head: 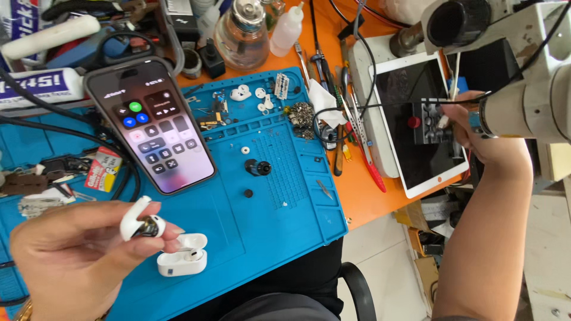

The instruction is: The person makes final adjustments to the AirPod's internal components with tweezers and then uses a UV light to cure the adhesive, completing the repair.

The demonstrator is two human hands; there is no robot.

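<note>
Pinched between thumb and fingers of my left hand [77,255], lower left of frame, is a white earbud [141,221], tip outward. Its open charging case [182,255] sits on the blue mat [285,208] just right of that hand, second bud inside. A lit phone [150,125] lies above. My right hand [485,134], upper right, is closed on a thin tool [446,119] over a small black box [433,122] on the tablet [416,172]. Step in hand, by my reading: inspecting the bud. Next calls for bringing the tool across steadily.

Bright, even light; soft shadows — edges bowed, microscope blurred.
</note>
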